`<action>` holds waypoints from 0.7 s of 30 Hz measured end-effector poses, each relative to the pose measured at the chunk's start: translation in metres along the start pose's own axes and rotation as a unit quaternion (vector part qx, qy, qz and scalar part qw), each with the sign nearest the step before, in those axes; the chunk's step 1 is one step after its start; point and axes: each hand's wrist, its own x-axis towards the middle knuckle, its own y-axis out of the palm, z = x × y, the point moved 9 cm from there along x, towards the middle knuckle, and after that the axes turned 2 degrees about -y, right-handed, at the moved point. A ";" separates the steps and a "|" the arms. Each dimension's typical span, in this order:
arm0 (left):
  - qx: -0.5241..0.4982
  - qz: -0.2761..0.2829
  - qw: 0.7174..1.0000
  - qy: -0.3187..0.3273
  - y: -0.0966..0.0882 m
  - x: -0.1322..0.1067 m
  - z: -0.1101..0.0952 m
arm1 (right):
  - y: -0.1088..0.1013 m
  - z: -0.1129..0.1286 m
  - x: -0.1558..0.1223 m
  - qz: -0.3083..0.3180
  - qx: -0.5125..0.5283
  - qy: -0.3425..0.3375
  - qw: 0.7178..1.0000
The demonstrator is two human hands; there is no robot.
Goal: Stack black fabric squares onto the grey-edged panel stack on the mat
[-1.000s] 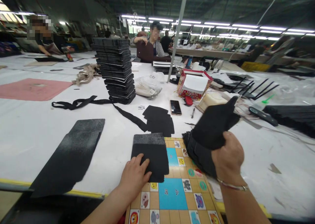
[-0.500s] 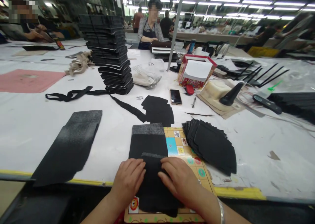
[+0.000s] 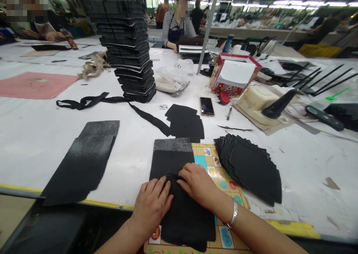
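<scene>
Currently, in the head view, we are resting both hands near the upper edge of a black sheet (image 3: pixel 190 224), which is lying partly over a grey-banded piece (image 3: pixel 170 162). Our left hand (image 3: pixel 153 205) is staying half open, fingers bent and slightly spread, touching the sheet's left side; our right hand (image 3: pixel 200 183) is curving loosely, fingertips meeting the top edge. Whether either is gripping the material, we cannot tell. A patterned board (image 3: pixel 237 243) is lying beneath the sheet, at the front edge of the worktop (image 3: pixel 134 153). Rightward, a fanned pile (image 3: pixel 254 168) is overlapping the board's edge; farther back, a phone (image 3: pixel 207 106) is lying flat and a tall black stack (image 3: pixel 127 53) is standing.
</scene>
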 end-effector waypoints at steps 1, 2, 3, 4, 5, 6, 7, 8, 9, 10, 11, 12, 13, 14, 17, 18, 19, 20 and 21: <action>-0.001 0.001 1.000 -0.001 0.000 0.000 0.000 | 0.002 0.001 -0.002 -0.010 0.003 -0.012 1.000; -0.002 0.001 1.000 -0.002 0.000 0.000 0.000 | 0.004 0.002 -0.005 -0.022 0.004 -0.026 0.999; -0.003 0.001 1.000 -0.002 0.000 0.000 0.000 | 0.005 0.004 -0.008 -0.037 0.001 -0.044 0.998; -0.004 0.002 1.000 -0.002 0.000 0.000 0.001 | 0.006 0.006 -0.011 -0.052 -0.005 -0.065 0.997; -0.004 0.004 1.000 -0.003 0.000 0.000 0.001 | 0.006 0.009 -0.014 -0.067 -0.014 -0.087 0.994; -0.004 0.006 1.000 -0.004 0.000 0.001 0.002 | 0.007 0.011 -0.016 -0.079 -0.026 -0.108 0.991; -0.004 0.008 1.000 -0.007 0.001 0.001 0.003 | 0.007 0.014 -0.018 -0.087 -0.040 -0.128 0.987; -0.005 0.010 1.000 -0.009 0.001 0.001 0.003 | 0.007 0.016 -0.020 -0.090 -0.053 -0.143 0.984; -0.007 0.010 1.000 -0.010 0.001 0.001 0.004 | 0.008 0.018 -0.021 -0.088 -0.066 -0.155 0.982; -0.008 0.010 1.000 -0.012 0.000 0.001 0.004 | 0.009 0.020 -0.021 -0.084 -0.079 -0.163 0.980; -0.010 0.008 1.000 -0.012 0.000 0.001 0.004 | 0.009 0.022 -0.021 -0.080 -0.092 -0.170 0.978; -0.010 0.005 1.000 -0.013 0.000 0.001 0.003 | 0.009 0.024 -0.021 -0.077 -0.104 -0.176 0.976; -0.008 0.004 1.000 -0.013 0.000 0.002 0.002 | 0.010 0.026 -0.021 -0.075 -0.114 -0.183 0.974; -0.005 0.007 1.000 -0.014 0.001 0.003 0.000 | 0.010 0.028 -0.021 -0.072 -0.124 -0.188 0.972; 0.019 0.031 0.999 -0.018 0.007 0.006 -0.003 | 0.009 0.033 -0.020 -0.061 -0.140 -0.197 0.968; 0.030 0.044 0.998 -0.017 0.008 0.007 -0.002 | 0.009 0.034 -0.020 -0.057 -0.144 -0.198 0.968; 0.042 0.056 0.997 -0.019 0.010 0.007 0.001 | 0.009 0.035 -0.020 -0.053 -0.148 -0.199 0.967; 0.056 0.066 0.996 -0.026 0.010 0.008 0.006 | 0.009 0.036 -0.020 -0.051 -0.153 -0.199 0.967; 0.073 0.073 0.994 -0.036 0.009 0.008 0.013 | 0.009 0.036 -0.020 -0.050 -0.157 -0.199 0.966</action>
